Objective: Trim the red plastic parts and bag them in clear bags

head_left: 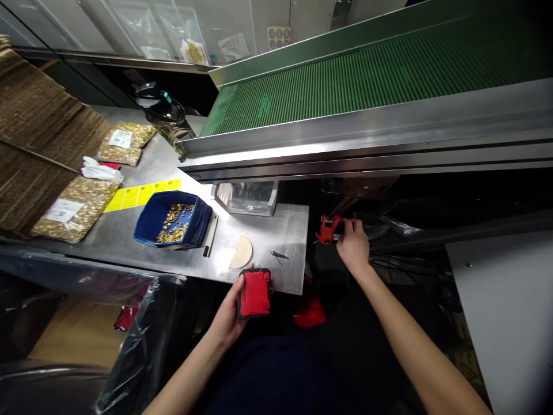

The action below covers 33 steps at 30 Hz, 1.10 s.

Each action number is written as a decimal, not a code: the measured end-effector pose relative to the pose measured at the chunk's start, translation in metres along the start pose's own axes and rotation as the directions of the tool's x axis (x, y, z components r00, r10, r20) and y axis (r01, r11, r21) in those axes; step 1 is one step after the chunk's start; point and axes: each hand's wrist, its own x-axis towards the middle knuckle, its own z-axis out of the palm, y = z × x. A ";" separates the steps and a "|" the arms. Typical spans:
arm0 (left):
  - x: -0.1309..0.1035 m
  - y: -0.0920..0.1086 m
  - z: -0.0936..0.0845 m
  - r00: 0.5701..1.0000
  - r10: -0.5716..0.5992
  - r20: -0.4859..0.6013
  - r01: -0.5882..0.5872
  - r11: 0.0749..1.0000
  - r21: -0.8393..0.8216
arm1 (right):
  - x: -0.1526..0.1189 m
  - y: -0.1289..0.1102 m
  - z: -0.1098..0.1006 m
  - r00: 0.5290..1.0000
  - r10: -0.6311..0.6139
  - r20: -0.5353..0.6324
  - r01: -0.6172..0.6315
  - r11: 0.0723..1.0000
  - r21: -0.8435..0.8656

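My left hand (228, 314) grips a small red and black block (254, 294) at the near edge of the steel table (129, 236). My right hand (354, 245) reaches into the dark gap right of the table, under the conveyor, and its fingers close on an orange-red clip-like tool (327, 229). A blue bin (173, 220) holding several small brass parts sits on the table left of the block. A tan half-round piece (241, 252) and a small metal pin (279, 254) lie just beyond the block.
A green conveyor belt (367, 75) with a steel frame runs overhead at right. Two bags of brass parts (71, 208) (125, 141), stacked cardboard (30, 144), yellow labels (142, 193), a black pen-like tool (211, 235) and a plastic-lined bin (142, 346) lie at left. A red object (310, 311) sits below the table edge.
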 end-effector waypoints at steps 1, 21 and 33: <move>0.004 0.000 -0.001 1.000 0.026 -0.012 -0.025 0.999 0.021 | -0.007 -0.015 -0.005 1.000 -0.023 -0.007 0.023 0.999 0.035; 0.058 0.019 0.027 0.843 0.500 0.196 -0.412 0.367 0.834 | -0.051 -0.086 -0.012 1.000 -0.008 0.007 0.004 0.908 0.420; 0.143 0.175 0.051 0.711 0.556 0.432 -0.404 -0.180 0.897 | -0.197 -0.092 -0.007 0.958 0.077 0.277 -0.259 0.652 0.713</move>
